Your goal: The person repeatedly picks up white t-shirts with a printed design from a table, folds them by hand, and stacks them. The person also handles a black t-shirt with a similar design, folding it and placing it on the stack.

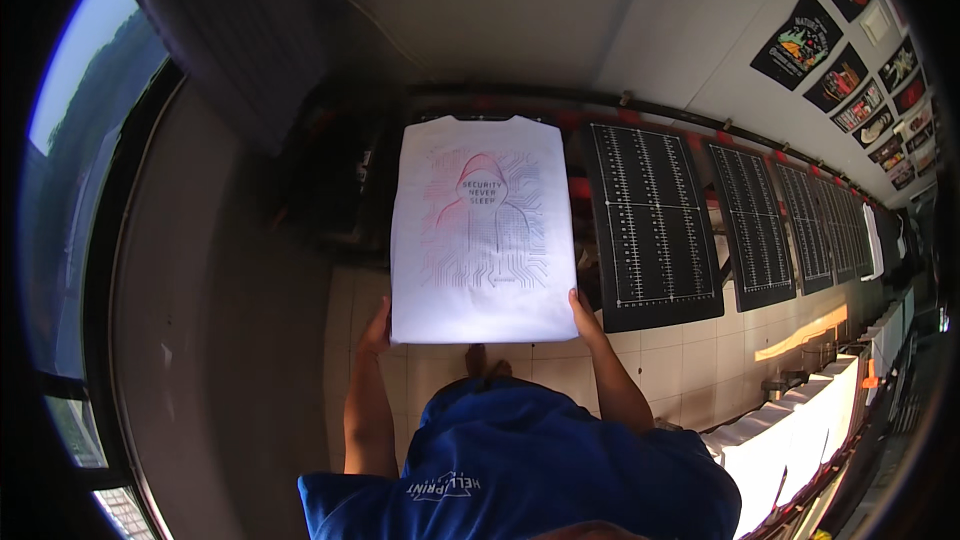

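Observation:
A white T-shirt (485, 310) lies smooth and flat over a board in front of me, its collar at the far end. A printed hooded figure with red and dark circuit-like lines and some lettering covers its middle. At the near left corner of the shirt, my left hand (376, 328) closes on the side edge, its fingers mostly hidden. My right hand (585, 315) holds the opposite edge near the right corner, thumb along the side and the other fingers out of sight beneath.
To the right runs a row of black boards with white ruler markings, including a near one (655, 230) and another (755, 225). A dark rail (690, 120) passes behind them. White fabric (800, 420) lies at lower right. Printed samples (797, 40) hang on the wall; a window stands left.

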Demonstrator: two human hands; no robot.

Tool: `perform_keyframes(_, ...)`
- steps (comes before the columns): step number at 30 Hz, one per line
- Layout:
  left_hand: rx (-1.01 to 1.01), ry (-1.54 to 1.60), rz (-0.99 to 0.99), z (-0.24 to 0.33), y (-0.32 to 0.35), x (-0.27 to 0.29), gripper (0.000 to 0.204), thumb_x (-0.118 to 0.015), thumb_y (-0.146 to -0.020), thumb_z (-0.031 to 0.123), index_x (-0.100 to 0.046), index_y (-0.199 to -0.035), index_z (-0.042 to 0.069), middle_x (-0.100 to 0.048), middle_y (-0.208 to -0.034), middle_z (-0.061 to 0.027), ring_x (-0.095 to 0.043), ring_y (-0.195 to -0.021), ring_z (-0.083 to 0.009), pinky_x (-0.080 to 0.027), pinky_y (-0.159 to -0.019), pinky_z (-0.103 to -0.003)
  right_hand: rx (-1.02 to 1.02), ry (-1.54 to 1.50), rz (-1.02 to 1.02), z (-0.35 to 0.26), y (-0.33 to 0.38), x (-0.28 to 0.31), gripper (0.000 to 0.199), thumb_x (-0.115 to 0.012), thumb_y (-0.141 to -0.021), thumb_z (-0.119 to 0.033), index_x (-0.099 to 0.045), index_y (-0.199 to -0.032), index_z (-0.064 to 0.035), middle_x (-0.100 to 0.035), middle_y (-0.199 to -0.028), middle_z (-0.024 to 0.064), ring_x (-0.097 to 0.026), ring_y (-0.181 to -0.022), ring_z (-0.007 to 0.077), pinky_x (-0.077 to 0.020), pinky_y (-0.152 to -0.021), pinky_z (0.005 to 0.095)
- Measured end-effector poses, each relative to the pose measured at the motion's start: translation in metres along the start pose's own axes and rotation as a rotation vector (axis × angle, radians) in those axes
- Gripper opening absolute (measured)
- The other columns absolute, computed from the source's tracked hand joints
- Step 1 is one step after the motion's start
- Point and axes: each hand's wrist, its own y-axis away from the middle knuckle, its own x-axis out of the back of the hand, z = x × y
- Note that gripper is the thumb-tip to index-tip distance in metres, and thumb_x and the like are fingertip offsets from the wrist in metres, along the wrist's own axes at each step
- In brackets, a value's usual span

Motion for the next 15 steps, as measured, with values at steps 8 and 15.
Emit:
perform_keyframes(8, 0.196, 0.164, 0.037, -0.03, 0.028, 0.056, 0.054, -0.064, -0.089, 0.03, -0.047, -0.13, 0.0, -0.057, -0.123, -0.0127, -0.056, -0.112, -0.0251, -0.044, -0.097, -0.039, -0.497, -0.625, -0.238, 0.006, 0.067, 0.03, 0.054, -0.054, -0.094, -0.036, -0.046, -0.13, 0.0033, -0.059, -0.118, 0.0142, -0.059, -0.105, 0.0242, -0.0451, -0.093, 0.0352)
perform_keyframes(15, 0.088, 0.128, -0.002, 0.046, 0.045, 0.022, 0.051, -0.066, -0.086, 0.021, -0.048, -0.128, -0.001, -0.06, -0.117, -0.0113, -0.058, -0.109, -0.0242, -0.046, -0.094, -0.037, -0.466, -0.375, -0.231, -0.056, 0.062, 0.053, 0.042, -0.061, -0.09, -0.023, -0.055, -0.119, 0.007, -0.063, -0.108, 0.0139, -0.062, -0.098, 0.0213, -0.0489, -0.085, 0.0333)
